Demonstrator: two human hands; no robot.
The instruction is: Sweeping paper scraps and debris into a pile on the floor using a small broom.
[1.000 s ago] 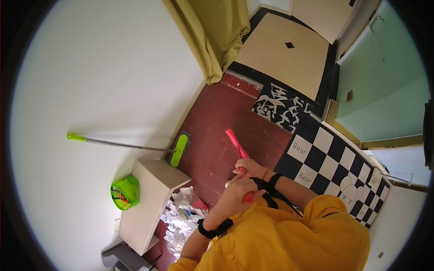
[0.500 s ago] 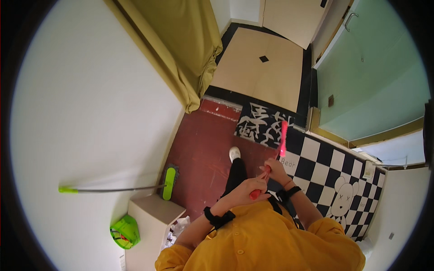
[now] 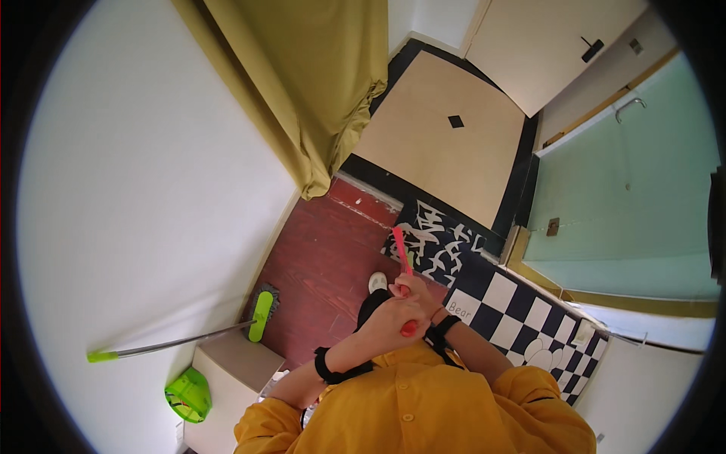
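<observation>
I hold a slim red-and-pink tool (image 3: 403, 252) with both hands closed around it in front of my yellow shirt (image 3: 408, 401). My left hand (image 3: 389, 324) wraps the end nearer my body, where a rounded red tip sticks out beside it; my right hand (image 3: 417, 292) grips just ahead of that. The pink end points away from me and appears over the dark mat with white patterns (image 3: 435, 253); I cannot tell how high above it the tool is. One white shoe (image 3: 377, 283) rests on the red floor (image 3: 310, 284), near that mat. To my left, a mop with a green head (image 3: 260, 316) leans by the white wall (image 3: 136, 212), next to a beige cabinet (image 3: 234, 363). A checkered mat (image 3: 508, 299) lies to my right.
</observation>
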